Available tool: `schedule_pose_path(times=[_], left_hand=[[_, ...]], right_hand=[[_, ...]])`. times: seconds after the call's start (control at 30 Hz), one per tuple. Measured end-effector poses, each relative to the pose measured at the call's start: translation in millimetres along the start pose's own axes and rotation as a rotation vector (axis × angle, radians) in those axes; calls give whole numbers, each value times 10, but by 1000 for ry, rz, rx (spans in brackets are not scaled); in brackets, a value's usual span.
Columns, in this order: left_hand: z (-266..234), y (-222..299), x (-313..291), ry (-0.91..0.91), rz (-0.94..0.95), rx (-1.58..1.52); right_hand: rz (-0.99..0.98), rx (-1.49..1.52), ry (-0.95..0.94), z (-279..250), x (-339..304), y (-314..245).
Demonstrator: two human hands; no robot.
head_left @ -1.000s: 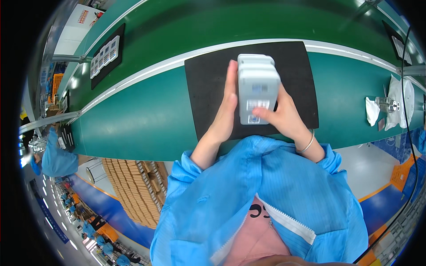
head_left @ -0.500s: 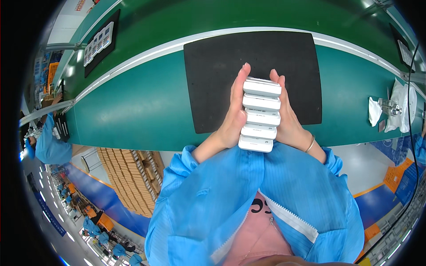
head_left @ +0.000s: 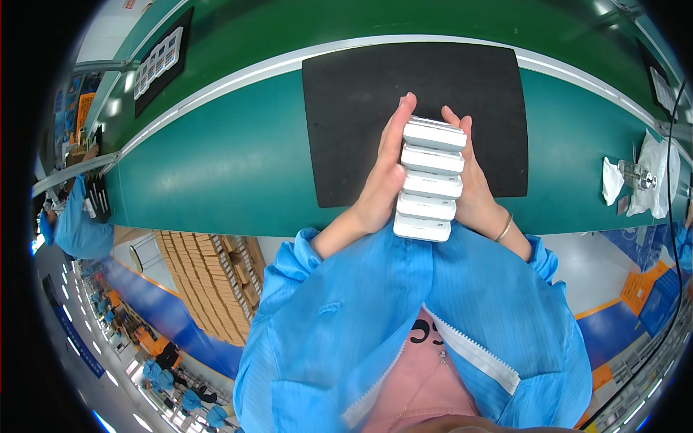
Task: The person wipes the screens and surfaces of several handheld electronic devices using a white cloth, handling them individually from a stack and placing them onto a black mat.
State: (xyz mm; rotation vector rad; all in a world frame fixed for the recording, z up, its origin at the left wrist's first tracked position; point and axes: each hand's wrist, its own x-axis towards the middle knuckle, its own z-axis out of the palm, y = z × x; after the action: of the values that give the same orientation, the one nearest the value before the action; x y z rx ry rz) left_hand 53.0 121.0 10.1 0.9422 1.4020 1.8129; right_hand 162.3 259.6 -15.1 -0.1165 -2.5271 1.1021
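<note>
Several white, flat, box-shaped devices with rounded edges (head_left: 432,185) are stacked in a row that runs from far to near, pressed between my two palms. My left hand (head_left: 382,184) lies along the left ends of the stack, its thumb against one side. On the opposite ends, my right hand (head_left: 476,195) closes in, its lower fingers partly hidden by the devices. Both sets of fingertips point away from me. The stack is held over the near part of a black mat (head_left: 346,101) and reaches back toward my jacket.
The mat lies on a green bench (head_left: 216,166). At the right are a clear glass bottle (head_left: 637,175), a white cloth (head_left: 612,180) and a white bag (head_left: 657,180). A tray of small parts (head_left: 157,63) sits far left. Stacked cardboard (head_left: 202,285) stands below the bench; a co-worker (head_left: 79,227) is at left.
My hands and the white stack have shifted slightly to the right and away from me. The grip stays the same; the whole view has moved a little.
</note>
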Motion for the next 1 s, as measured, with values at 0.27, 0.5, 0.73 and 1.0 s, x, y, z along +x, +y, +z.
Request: schedule_pose_path(times=[0.27,0.5,0.73,1.0], left_hand=[[98,332,33,51,-151,58],[-187,107,-70,-150,-95,-231],[-557,-3,-36,-315,-76,807],[-405,-354,1,56,-351,-597]], right_hand=[[-16,-27,2,-9,21,6],[90,45,66,34,-9,8],[13,55,114,78,48,-128],[277,-398,516,-1088,-322,214]])
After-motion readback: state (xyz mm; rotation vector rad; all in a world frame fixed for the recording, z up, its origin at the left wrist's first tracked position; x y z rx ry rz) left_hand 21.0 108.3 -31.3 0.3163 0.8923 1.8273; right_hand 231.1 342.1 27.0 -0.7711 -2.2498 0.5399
